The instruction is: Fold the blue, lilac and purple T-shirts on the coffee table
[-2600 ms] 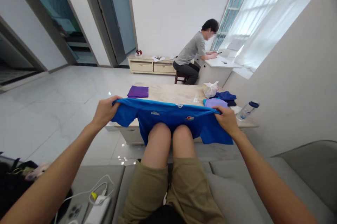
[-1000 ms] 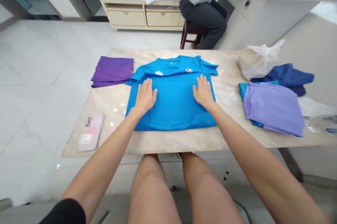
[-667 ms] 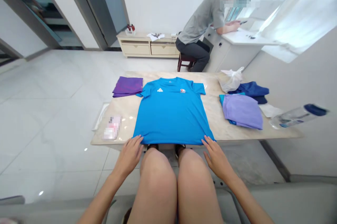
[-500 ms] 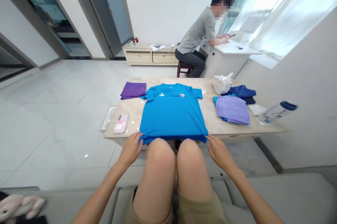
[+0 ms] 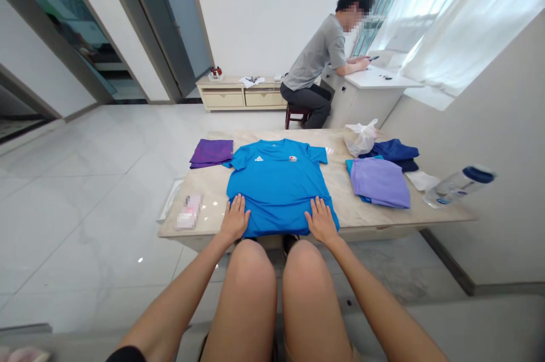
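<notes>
A blue T-shirt (image 5: pixel 279 180) lies front up on the table (image 5: pixel 213 183), its collar toward the far side and both short sleeves spread. Flat on the lower left part of the shirt rests my left hand (image 5: pixel 235 219), fingers apart. My right hand (image 5: pixel 321 220) lies the same way on the lower right part, fingers spread. Soft wrinkles run across the cloth between the hands, and the hem reaches the table's near edge. A folded purple cloth (image 5: pixel 212 152) touches or nearly touches the left sleeve.
Right of the shirt are a folded lavender cloth (image 5: pixel 380 182), dark blue cloth (image 5: pixel 394 151), a white plastic bag (image 5: pixel 361 138) and a clear bottle (image 5: pixel 457 187). A pink item (image 5: pixel 189 212) lies at the table's left. Beyond, a person (image 5: pixel 319 55) sits at a white desk (image 5: pixel 374 79).
Both hands have moved from the shirt's bottom corners inward and up onto its lower front, where they now lie flat. The lower part of the shirt has become wrinkled.
</notes>
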Action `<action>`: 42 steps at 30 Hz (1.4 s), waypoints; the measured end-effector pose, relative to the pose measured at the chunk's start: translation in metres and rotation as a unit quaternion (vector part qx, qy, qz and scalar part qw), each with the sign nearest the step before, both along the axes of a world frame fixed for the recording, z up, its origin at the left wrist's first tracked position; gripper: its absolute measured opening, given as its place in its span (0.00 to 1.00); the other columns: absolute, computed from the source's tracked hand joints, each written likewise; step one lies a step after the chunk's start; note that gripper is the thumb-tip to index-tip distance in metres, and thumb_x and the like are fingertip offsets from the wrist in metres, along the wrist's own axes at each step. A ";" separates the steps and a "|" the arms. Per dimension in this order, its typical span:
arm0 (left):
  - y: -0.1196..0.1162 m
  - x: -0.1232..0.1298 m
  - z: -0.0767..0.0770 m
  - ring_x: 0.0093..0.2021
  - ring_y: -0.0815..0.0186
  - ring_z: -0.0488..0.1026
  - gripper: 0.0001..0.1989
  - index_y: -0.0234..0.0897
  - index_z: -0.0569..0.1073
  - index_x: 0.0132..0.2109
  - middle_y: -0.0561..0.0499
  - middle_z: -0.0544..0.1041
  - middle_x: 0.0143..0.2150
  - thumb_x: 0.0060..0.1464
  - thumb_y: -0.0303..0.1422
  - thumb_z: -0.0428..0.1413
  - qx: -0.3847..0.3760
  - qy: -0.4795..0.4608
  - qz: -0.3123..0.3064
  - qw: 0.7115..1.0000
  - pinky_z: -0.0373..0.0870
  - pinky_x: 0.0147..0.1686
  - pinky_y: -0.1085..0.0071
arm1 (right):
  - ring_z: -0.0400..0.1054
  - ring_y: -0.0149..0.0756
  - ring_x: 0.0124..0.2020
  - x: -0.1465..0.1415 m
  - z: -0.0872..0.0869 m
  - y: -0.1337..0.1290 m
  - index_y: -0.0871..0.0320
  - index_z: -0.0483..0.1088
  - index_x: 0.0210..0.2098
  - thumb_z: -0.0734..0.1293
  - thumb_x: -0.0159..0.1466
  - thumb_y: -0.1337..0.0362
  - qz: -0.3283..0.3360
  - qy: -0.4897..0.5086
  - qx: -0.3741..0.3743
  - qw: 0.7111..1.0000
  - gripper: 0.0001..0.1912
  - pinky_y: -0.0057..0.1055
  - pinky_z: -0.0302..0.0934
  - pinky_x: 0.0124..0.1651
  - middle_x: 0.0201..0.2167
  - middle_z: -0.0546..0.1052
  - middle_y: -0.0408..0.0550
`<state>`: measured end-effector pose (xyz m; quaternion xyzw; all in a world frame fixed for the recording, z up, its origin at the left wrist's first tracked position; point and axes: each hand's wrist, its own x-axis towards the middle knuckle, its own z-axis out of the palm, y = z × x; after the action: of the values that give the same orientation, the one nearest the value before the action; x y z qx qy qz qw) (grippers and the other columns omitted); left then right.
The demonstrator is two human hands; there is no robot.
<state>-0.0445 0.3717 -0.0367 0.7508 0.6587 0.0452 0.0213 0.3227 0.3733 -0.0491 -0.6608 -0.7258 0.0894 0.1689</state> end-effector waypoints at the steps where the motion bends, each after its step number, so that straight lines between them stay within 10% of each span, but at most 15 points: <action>1: 0.016 0.007 -0.004 0.84 0.44 0.54 0.36 0.19 0.58 0.80 0.28 0.54 0.83 0.77 0.40 0.39 0.011 0.004 0.012 1.000 0.52 0.81 0.44 | 0.53 0.65 0.81 -0.001 -0.003 0.017 0.52 0.63 0.79 0.57 0.75 0.50 -0.014 -0.009 0.000 1.000 0.36 0.62 0.50 0.81 0.79 0.64 0.59; 14: 0.352 0.027 0.000 0.86 0.49 0.43 0.39 0.23 0.46 0.84 0.35 0.43 0.87 0.78 0.45 0.35 0.000 -0.026 0.011 1.000 0.38 0.83 0.48 | 0.35 0.62 0.85 0.040 0.003 0.346 0.75 0.46 0.82 0.51 0.82 0.46 -0.003 -0.041 0.009 0.999 0.43 0.72 0.30 0.81 0.84 0.45 0.69; 18: 0.389 0.027 -0.001 0.87 0.51 0.39 0.40 0.27 0.43 0.85 0.38 0.42 0.87 0.77 0.46 0.34 -0.001 -0.036 0.027 0.999 0.35 0.83 0.46 | 0.31 0.58 0.85 0.046 0.008 0.385 0.75 0.41 0.82 0.50 0.83 0.47 -0.007 -0.036 -0.025 0.999 0.43 0.71 0.26 0.81 0.85 0.41 0.65; 21: 0.347 0.033 -0.007 0.86 0.51 0.41 0.40 0.25 0.46 0.84 0.37 0.44 0.87 0.77 0.47 0.34 0.001 -0.036 0.040 0.999 0.36 0.83 0.49 | 0.32 0.57 0.86 0.038 0.004 0.339 0.76 0.43 0.82 0.48 0.83 0.50 -0.010 -0.057 -0.045 0.997 0.41 0.65 0.30 0.83 0.85 0.40 0.67; 30: 0.124 0.030 0.001 0.83 0.42 0.55 0.37 0.16 0.58 0.79 0.23 0.57 0.82 0.74 0.41 0.40 0.045 -0.043 0.050 0.997 0.53 0.79 0.41 | 0.42 0.57 0.85 0.022 0.001 0.118 0.66 0.55 0.81 0.53 0.79 0.52 -0.005 -0.053 -0.024 0.998 0.38 0.62 0.40 0.83 0.83 0.51 0.64; 37: -0.026 0.022 0.053 0.69 0.40 0.76 0.30 0.23 0.80 0.63 0.22 0.79 0.65 0.75 0.41 0.43 -0.046 0.040 -0.004 0.998 0.72 0.66 0.47 | 0.52 0.56 0.82 0.013 0.035 -0.031 0.61 0.66 0.77 0.61 0.78 0.51 -0.017 -0.046 -0.083 0.995 0.33 0.53 0.50 0.80 0.81 0.60 0.64; 42: -0.070 0.001 0.092 0.46 0.45 0.86 0.26 0.34 0.84 0.43 0.32 0.86 0.42 0.75 0.42 0.44 -0.078 0.059 0.001 0.995 0.79 0.50 0.53 | 0.81 0.53 0.54 0.046 0.070 -0.063 0.58 0.84 0.48 0.65 0.75 0.57 -0.056 -0.006 -0.111 0.992 0.17 0.40 0.69 0.59 0.47 0.86 0.63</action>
<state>-0.0436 0.3013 0.0552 0.7474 0.6611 -0.0509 0.0404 0.3686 0.3102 0.0205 -0.7157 -0.6742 0.1556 0.0947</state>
